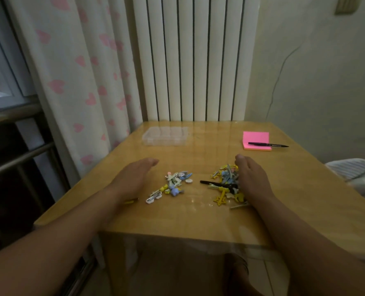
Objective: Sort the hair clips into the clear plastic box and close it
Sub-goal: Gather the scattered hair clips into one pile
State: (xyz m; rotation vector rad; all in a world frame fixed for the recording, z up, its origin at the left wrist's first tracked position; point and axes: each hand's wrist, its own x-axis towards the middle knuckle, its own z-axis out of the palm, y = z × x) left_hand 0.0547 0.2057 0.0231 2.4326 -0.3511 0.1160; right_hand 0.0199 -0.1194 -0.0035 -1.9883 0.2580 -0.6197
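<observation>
Our left hand point(134, 178) and right hand point(252, 178) rest edge-down on the table point(198, 218) in the lower middle of the frame, palms facing each other, fingers straight and held together, gripping nothing. Between them lie the hair clips in two loose heaps: the left heap point(170, 185) sits just beside our left palm with a clear gap, while the right heap point(227, 185) touches the inner edge of our right hand, so that hand is nearer its clips. A long black clip point(218, 184) lies roughly left to right, pointing from the right heap toward the gap between the heaps. The clear plastic box point(165, 136) stands well apart, toward the upper middle of the frame, beyond our left fingertips, its long side running left to right; whether its lid is on we cannot tell. We judge that sweeping both heaps inward comes next.
</observation>
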